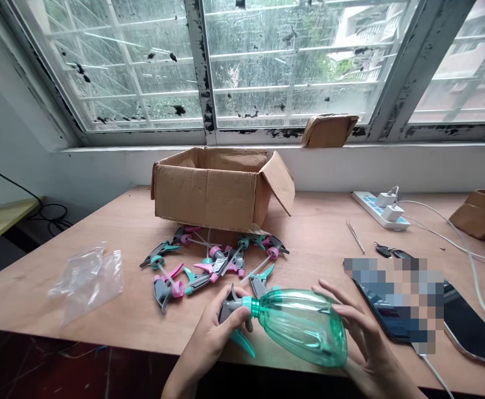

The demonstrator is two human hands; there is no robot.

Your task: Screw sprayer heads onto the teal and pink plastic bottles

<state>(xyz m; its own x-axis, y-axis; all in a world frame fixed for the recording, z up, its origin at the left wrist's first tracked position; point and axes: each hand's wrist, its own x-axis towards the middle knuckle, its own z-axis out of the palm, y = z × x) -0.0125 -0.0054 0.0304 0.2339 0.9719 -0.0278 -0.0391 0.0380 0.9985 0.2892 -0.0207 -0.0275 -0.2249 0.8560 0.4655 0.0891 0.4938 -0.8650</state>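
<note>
A clear green spray bottle [300,327] lies on its side in the air above the table's front edge, its base to the right. My left hand [213,338] is closed around its grey spray head [230,305], which has a teal collar and a teal trigger pointing down. At the base end, my right hand [362,338] cups the bottle with curved fingers; its thumb is hidden. A dip tube shows faintly through the bottle wall. Just beyond lie several loose spray heads [221,260], grey with pink or teal triggers and collars, some with tubes.
An open cardboard box [204,194] stands behind the spray heads. Clear plastic bags [92,280] lie at the left. To the right are phones [475,327] with cables, a power strip [379,210], keys [386,250], a thin stick [355,236] and another cardboard box [483,213].
</note>
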